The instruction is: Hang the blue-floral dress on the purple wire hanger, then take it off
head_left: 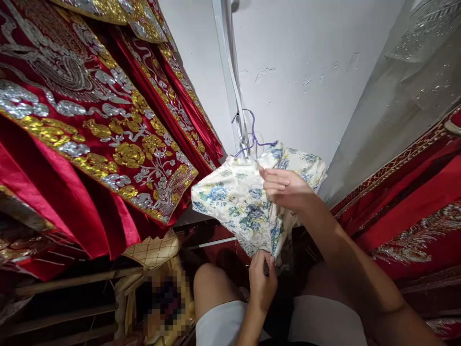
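A white short-sleeved shirt (236,192) with blue, green and yellow flowers hangs on a thin purple hanger (253,129). My right hand (284,188) is closed at the upper front of the shirt, just below the collar, with thumb and forefinger pinched on the cloth. Lower down, my left hand (262,278) pinches the front edge near the bottom. Between the two hands the front edge runs fairly straight downward. The cloth inside each pinch is hidden by the fingers.
A white upright rail (226,62) stands before the pale wall (295,62), with the hanger at its lower part. Red embroidered garments (108,120) hang at left; more red cloth (414,216) hangs at right, below sheer sequined fabric (428,72). Wooden furniture (124,298) stands lower left.
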`<state>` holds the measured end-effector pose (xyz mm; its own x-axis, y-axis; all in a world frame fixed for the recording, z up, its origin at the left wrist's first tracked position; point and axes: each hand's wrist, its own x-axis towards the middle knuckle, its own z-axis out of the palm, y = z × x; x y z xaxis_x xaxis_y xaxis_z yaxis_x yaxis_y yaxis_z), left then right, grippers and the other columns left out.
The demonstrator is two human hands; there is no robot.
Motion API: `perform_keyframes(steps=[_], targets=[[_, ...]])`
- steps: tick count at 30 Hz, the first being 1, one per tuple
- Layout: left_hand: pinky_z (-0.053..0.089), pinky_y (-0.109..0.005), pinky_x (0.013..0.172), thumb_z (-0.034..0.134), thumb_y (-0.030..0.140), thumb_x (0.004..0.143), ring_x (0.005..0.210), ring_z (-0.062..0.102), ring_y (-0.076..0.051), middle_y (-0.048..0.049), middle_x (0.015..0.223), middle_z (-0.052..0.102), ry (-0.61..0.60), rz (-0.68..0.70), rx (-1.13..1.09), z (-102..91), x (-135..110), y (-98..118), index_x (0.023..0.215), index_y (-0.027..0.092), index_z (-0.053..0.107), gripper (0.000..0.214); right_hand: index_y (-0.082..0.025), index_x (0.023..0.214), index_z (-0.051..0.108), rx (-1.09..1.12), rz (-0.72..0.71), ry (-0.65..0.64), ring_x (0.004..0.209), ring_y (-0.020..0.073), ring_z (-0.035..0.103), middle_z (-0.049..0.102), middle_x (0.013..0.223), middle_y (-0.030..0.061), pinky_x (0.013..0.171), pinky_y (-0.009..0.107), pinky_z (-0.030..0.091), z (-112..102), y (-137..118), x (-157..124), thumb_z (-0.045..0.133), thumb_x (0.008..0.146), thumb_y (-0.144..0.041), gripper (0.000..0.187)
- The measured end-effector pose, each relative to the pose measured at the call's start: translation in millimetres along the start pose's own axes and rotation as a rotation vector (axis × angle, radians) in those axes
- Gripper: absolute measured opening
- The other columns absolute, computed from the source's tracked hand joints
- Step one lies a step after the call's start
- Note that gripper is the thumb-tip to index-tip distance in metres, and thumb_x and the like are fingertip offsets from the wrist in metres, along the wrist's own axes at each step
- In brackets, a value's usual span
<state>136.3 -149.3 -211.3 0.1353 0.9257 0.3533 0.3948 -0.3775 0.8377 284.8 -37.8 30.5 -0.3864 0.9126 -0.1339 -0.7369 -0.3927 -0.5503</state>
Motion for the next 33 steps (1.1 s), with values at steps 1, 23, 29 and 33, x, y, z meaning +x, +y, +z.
perform_keyframes(steps=[1, 23, 29, 33], targets=[[0.041, -0.025, 0.068, 0.047, 0.025, 0.098, 0.07, 0.054, -0.016, -0.0001, 0.074, 0.054, -0.021, -0.006, -0.002, -0.6, 1, 0, 0.078, 0.022, 0.048, 0.021, -0.015, 0.097, 0.058, -0.01, -0.02, -0.013, 0.034, 0.0082, 0.026, 0.03, 0.041, -0.0119, 0.034, 0.014, 0.027, 9, -7, 2, 0.034, 0.105, -0.01, 0.026], [0.052, -0.028, 0.079, 0.053, 0.015, 0.098, 0.088, 0.069, -0.017, -0.0057, 0.096, 0.074, 0.036, 0.682, 0.175, -108.2, 206, 139, 0.099, 0.017, 0.069, 0.016, -0.018, 0.065, 0.064, -0.981, -0.465, -0.089, 0.037, 0.0096, 0.033, 0.059, 0.041, 0.0016, 0.042, 0.026, 0.023, -28, 18, 14, 0.059, 0.088, -0.055, 0.045], [0.05, -0.026, 0.07, 0.055, 0.016, 0.096, 0.075, 0.066, -0.015, -0.0035, 0.085, 0.073, 0.027, 0.606, 0.213, -114.4, 196, 130, 0.096, 0.017, 0.067, 0.012, -0.017, 0.073, 0.065, -1.009, -0.505, -0.127, 0.041, 0.0101, 0.034, 0.063, 0.049, 0.0018, 0.044, 0.026, 0.026, -38, 23, 23, 0.055, 0.094, -0.055, 0.044], [0.05, -0.026, 0.071, 0.057, 0.018, 0.097, 0.076, 0.067, -0.015, -0.0033, 0.085, 0.073, 0.097, 0.606, 0.146, -112.0, 190, 125, 0.096, 0.018, 0.067, 0.01, -0.017, 0.075, 0.065, -1.07, -0.529, -0.148, 0.043, 0.0105, 0.038, 0.062, 0.049, 0.0003, 0.047, 0.026, 0.03, -38, 25, 29, 0.054, 0.096, -0.055, 0.045]])
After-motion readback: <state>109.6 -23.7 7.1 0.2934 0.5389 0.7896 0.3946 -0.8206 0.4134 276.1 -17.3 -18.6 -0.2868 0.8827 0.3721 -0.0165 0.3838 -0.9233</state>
